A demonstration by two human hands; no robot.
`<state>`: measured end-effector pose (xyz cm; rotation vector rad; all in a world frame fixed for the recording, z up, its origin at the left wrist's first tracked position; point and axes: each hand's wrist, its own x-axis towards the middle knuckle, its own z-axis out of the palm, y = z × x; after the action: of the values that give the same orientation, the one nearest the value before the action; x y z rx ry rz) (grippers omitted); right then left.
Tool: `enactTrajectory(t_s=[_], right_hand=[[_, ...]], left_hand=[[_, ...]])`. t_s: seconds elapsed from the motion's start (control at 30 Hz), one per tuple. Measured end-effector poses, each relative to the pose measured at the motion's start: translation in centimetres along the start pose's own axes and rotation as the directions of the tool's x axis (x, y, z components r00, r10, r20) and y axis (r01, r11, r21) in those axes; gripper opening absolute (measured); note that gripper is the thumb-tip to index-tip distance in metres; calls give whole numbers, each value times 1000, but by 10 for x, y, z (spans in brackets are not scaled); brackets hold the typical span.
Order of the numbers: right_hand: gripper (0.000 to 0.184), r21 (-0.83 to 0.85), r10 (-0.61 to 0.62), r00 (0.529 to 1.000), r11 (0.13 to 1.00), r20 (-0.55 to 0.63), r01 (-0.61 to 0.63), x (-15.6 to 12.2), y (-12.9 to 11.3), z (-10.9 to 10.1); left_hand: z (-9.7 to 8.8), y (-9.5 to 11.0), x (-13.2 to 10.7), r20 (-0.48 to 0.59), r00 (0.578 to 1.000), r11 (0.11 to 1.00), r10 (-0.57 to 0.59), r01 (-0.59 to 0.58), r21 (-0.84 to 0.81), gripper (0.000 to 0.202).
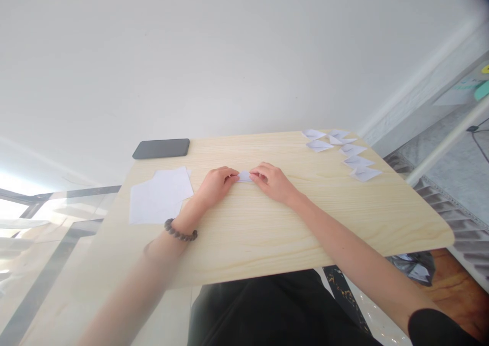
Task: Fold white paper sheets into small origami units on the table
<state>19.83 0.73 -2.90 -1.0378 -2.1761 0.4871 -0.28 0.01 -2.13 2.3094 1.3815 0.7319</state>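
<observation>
A small folded piece of white paper (244, 176) lies on the light wooden table (267, 223), pinched from both sides. My left hand (216, 184) grips its left end with curled fingers; a bead bracelet (180, 232) sits on that wrist. My right hand (272, 181) holds its right end, fingers bent over it. Most of the paper is hidden by my fingertips.
A stack of white paper sheets (160, 195) lies left of my hands. A dark phone (161, 148) rests at the table's far left edge. Several folded white paper pieces (346, 152) lie at the far right corner. A white wall rises behind the table.
</observation>
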Motion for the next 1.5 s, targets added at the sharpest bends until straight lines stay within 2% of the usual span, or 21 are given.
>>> enactTrajectory(t_s=[0.2, 0.37, 0.5, 0.67, 0.8, 0.93, 1.0, 1.13, 1.17, 1.27, 1.4, 1.5], right_hand=[[17, 78, 140, 990, 987, 25, -141, 3, 1, -1], [18, 50, 176, 984, 983, 31, -178, 6, 0, 1], [24, -28, 205, 979, 979, 23, -204, 7, 3, 6], [26, -161, 159, 987, 974, 1, -157, 7, 2, 11], [25, -205, 161, 987, 966, 1, -157, 6, -2, 12], [18, -246, 221, 975, 944, -22, -219, 6, -6, 11], [12, -227, 231, 972, 945, -42, -234, 7, -6, 12], [5, -152, 196, 979, 967, -59, -203, 7, -4, 15], [5, -147, 187, 981, 970, -58, -194, 7, -3, 15], [9, -143, 146, 988, 978, -52, -152, 4, -2, 13], [13, -60, 24, 1000, 998, -6, -24, -2, 0, 4], [21, -36, -53, 998, 998, 17, 54, -5, 2, 0]], left_hand=[[3, 4, -3, -48, 998, 998, 43, -40, 52, 24], [5, 7, -3, -63, 997, 987, 50, -40, 157, 26], [5, 8, -2, -37, 999, 984, -23, 29, 174, 19], [4, 12, -2, -32, 998, 967, -49, 55, 247, 15], [7, 17, -3, -70, 996, 932, -55, 76, 355, 13], [11, 20, -4, -123, 992, 910, -36, 83, 406, 17], [10, 18, -5, -109, 994, 920, 9, 35, 390, 14], [4, 10, -7, -16, 973, 936, 228, -215, 280, 16], [2, 8, -8, -19, 966, 933, 258, -245, 262, 17], [1, 4, -7, -16, 957, 918, 289, -273, 290, 21], [2, 4, -6, 11, 950, 866, 311, -288, 409, 28], [1, 6, -5, -35, 941, 855, 336, -289, 431, 29]])
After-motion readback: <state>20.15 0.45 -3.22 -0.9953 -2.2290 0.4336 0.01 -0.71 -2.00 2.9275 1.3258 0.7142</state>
